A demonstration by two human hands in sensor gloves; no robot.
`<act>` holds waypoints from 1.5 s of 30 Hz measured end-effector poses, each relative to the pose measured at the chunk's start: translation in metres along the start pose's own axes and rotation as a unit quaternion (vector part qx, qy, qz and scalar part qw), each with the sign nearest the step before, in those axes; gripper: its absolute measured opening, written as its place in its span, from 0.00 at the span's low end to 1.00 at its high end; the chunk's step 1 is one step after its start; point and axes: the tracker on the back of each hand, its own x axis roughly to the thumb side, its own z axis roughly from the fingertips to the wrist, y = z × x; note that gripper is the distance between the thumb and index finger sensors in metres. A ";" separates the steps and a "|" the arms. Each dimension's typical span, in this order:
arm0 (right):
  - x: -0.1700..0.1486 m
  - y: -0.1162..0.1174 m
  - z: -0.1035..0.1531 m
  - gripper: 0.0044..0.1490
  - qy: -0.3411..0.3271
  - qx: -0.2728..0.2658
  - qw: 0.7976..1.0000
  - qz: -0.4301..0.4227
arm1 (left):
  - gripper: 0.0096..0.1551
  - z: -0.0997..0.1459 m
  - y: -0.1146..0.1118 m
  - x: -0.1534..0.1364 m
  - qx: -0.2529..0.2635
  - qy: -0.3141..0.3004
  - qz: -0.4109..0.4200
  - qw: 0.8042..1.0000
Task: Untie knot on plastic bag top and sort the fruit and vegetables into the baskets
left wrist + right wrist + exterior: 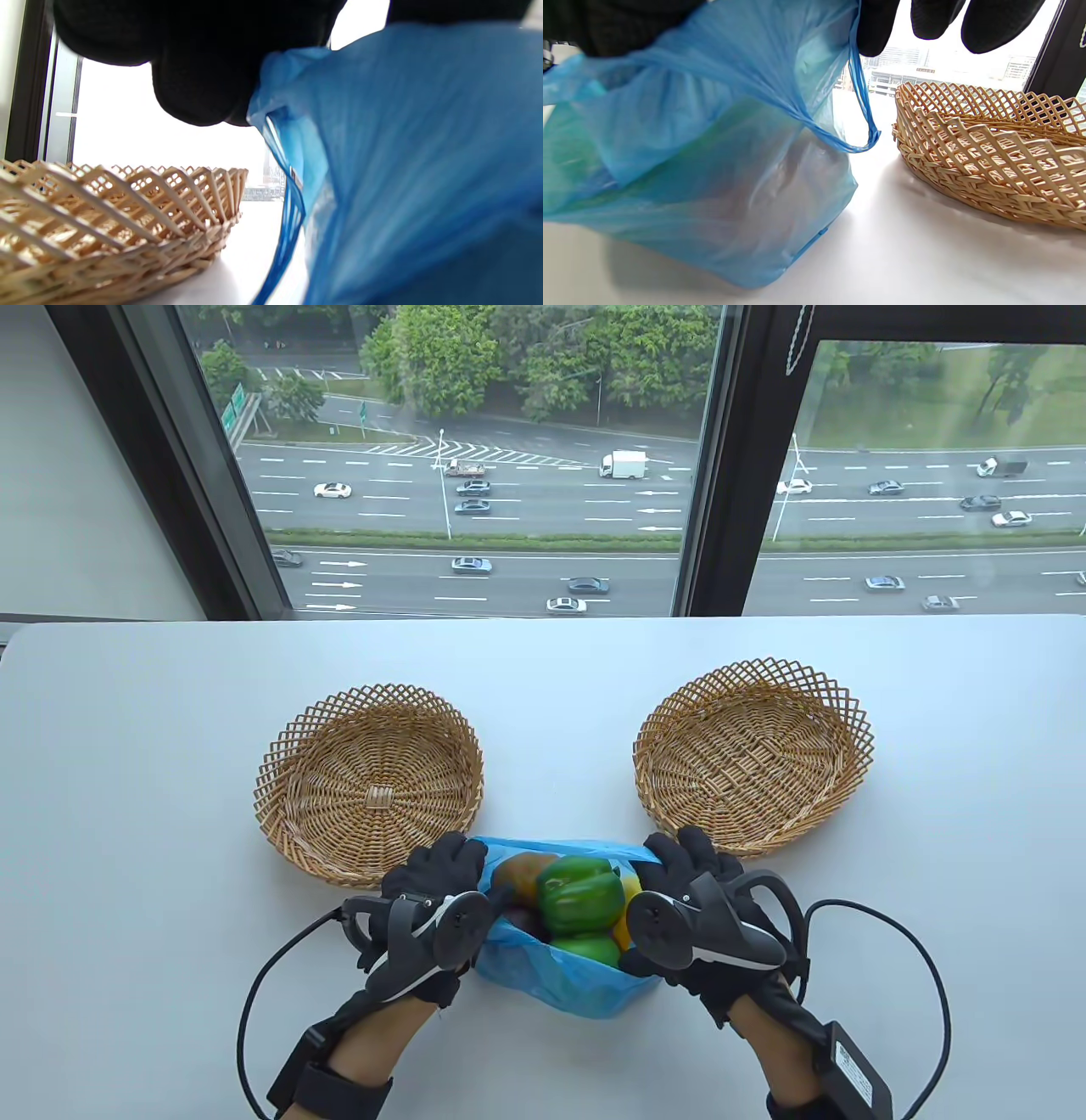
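A blue plastic bag (560,980) stands at the table's near middle with its mouth spread wide. Inside lie a green bell pepper (579,894), a brownish fruit (519,872), something yellow (626,899) and a dark item partly hidden. My left hand (437,875) grips the bag's left rim; in the left wrist view its fingers (199,63) pinch the blue plastic (403,148). My right hand (683,872) grips the right rim, and the bag (712,140) shows a loose handle loop (865,144) hanging free in the right wrist view.
Two wicker baskets with nothing in them sit behind the bag: the left basket (369,780), (106,220) and the right basket (753,751), (992,156). Glove cables (925,976) trail over the white table (136,814). A window runs along the far edge.
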 end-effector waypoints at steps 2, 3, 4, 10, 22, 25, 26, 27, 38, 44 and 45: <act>-0.003 0.001 -0.002 0.78 0.000 0.017 1.000 0.000 | 0.46 -0.001 0.002 -0.004 -0.049 0.006 0.048 0.998; -0.005 0.003 -0.003 0.79 0.003 0.021 1.000 -0.003 | 0.48 -0.002 0.002 -0.006 -0.082 -0.008 0.069 0.994; -0.007 0.004 -0.004 0.78 0.002 0.022 1.000 -0.006 | 0.48 -0.002 0.002 -0.007 -0.095 -0.001 0.074 0.993; -0.024 0.019 -0.015 0.78 -0.001 0.066 0.994 -0.087 | 0.47 -0.003 -0.013 -0.019 -0.247 -0.008 0.185 0.951; -0.046 0.049 -0.026 0.82 0.004 0.151 0.976 -0.156 | 0.68 0.007 -0.047 -0.046 -0.368 0.001 0.295 0.881; -0.049 0.048 -0.021 0.80 -0.021 0.118 0.973 -0.199 | 0.61 0.010 -0.048 -0.046 -0.358 -0.034 0.331 0.872; -0.048 0.047 -0.020 0.80 -0.021 0.125 0.975 -0.181 | 0.59 0.011 -0.045 -0.044 -0.345 -0.023 0.327 0.880; -0.047 0.048 -0.020 0.80 -0.017 0.132 0.979 -0.156 | 0.55 0.012 -0.043 -0.042 -0.331 -0.023 0.308 0.892; -0.036 0.051 -0.020 0.80 -0.020 0.131 0.984 -0.120 | 0.31 0.016 -0.022 -0.023 -0.145 -0.088 0.248 0.954; -0.023 0.048 -0.019 0.82 -0.025 0.125 0.988 -0.087 | 0.39 0.017 -0.034 -0.024 -0.256 -0.084 0.200 0.942; -0.022 0.048 -0.018 0.82 -0.023 0.126 0.989 -0.077 | 0.39 0.017 -0.035 -0.024 -0.257 -0.083 0.201 0.942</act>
